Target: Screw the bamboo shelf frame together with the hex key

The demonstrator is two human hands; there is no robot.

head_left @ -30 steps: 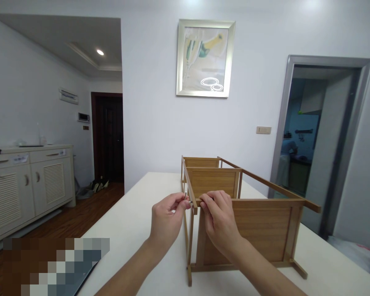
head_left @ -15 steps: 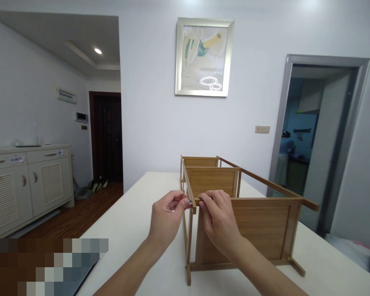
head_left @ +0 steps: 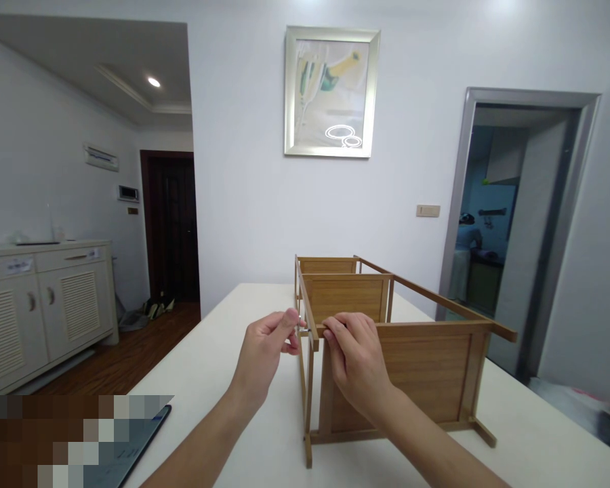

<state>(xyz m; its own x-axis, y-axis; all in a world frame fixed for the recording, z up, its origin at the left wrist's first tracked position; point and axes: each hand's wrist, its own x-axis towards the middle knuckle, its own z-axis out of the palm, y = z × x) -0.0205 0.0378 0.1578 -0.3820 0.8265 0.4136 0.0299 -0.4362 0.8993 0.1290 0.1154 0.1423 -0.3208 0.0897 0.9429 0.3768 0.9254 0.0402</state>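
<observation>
A wooden shelf rack [head_left: 427,373] lies on its side on the white table [head_left: 208,386], its panels standing upright between thin rails. At the near left upper rail, my left hand [head_left: 264,349] pinches a thin metal hex key [head_left: 300,322] between thumb and fingers. The key's end meets the rail's outer side, where a bit of metal shows; the screw head itself is too small to make out. My right hand [head_left: 356,352] is closed over the top edge of the nearest panel, just right of that rail. Its fingertips are partly hidden behind the wood.
A dark flat device [head_left: 145,444] lies at the table's lower left edge, partly pixelated. White cabinets [head_left: 74,291] stand to the left. The wall with a framed picture [head_left: 330,88] is behind the table. Through the right doorway a person [head_left: 468,237] is visible in another room.
My left fingers have turned on the hex key, the thumb now raised and the fingers opened slightly. My right hand keeps its hold on the panel. The view has shifted slightly.
</observation>
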